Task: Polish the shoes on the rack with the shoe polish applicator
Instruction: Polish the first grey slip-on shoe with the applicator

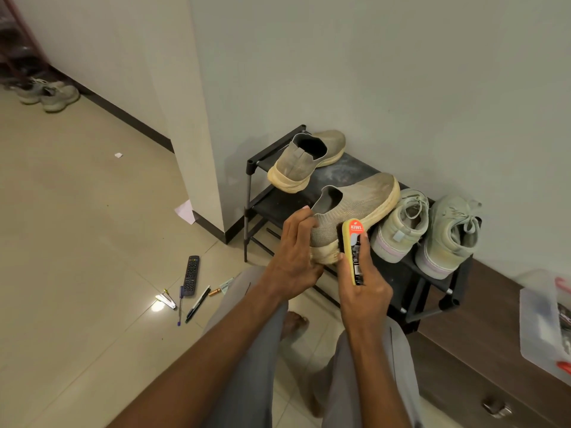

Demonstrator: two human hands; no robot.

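Left hand [293, 257] gripping heel of grey slip-on shoe [355, 208], holding it over black shoe rack [411, 273]. Right hand [364, 288] clasping Kiwi polish applicator [355, 251], sponge pressing against shoe's side. Risks: polish smearing onto cream sole; shoe twisting under one-handed hold.

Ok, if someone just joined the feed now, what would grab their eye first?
Most likely the bright orange-and-yellow shoe polish applicator at centre, held in the right hand against the heel of a beige slip-on shoe that the left hand steadies by the heel. Behind them, the black rack carries the other slip-on and two pale lace-up sneakers.
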